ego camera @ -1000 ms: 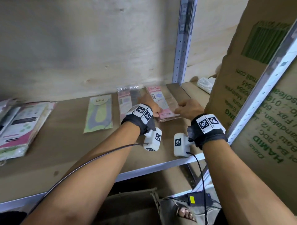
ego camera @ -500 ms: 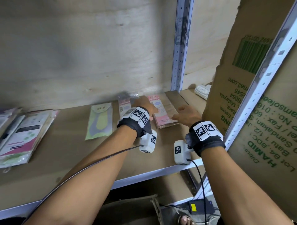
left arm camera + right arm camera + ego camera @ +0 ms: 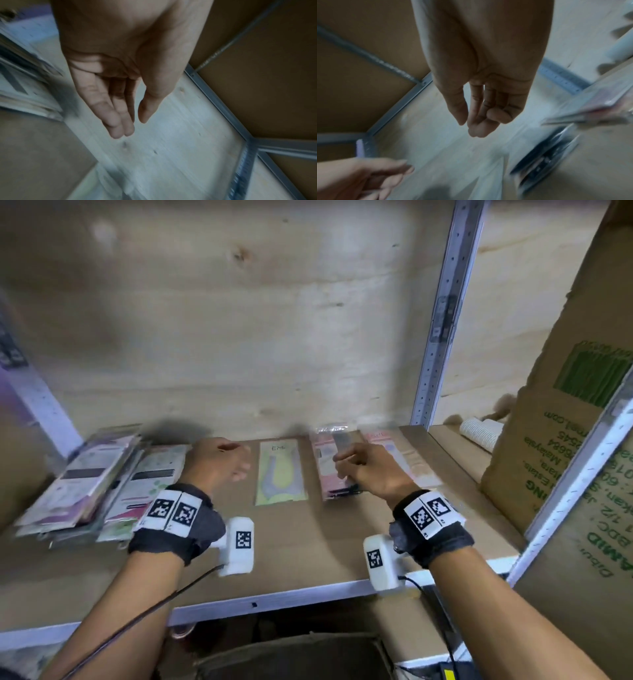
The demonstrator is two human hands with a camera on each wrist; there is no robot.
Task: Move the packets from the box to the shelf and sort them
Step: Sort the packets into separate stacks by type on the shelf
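Packets lie in a row on the brown shelf board (image 3: pixel 308 542). A loose stack of packets (image 3: pixel 85 484) lies at the left. Right of it are a green-yellow packet (image 3: pixel 279 474), a pink packet with a clear top (image 3: pixel 325 470) and a pale pink packet (image 3: pixel 411 463). My left hand (image 3: pixel 239 470) hovers between the stack and the green-yellow packet. Its fingers are relaxed and hold nothing, as the left wrist view (image 3: pixel 135 125) shows. My right hand (image 3: pixel 342 463) hangs over the pink packet with loosely curled, empty fingers (image 3: pixel 479 129).
A large printed cardboard box (image 3: pixel 565 440) stands at the right, behind a slanted metal post (image 3: pixel 582 467). A white ribbed roll (image 3: pixel 479 429) lies by it. A metal upright (image 3: pixel 442 330) runs up the plywood back wall. An open box (image 3: pixel 291 655) sits below the shelf edge.
Both hands have left the pale pink packet at the right and swung left. The left hand is now near the stack, the right over the middle pink packet. The view has shifted left too.
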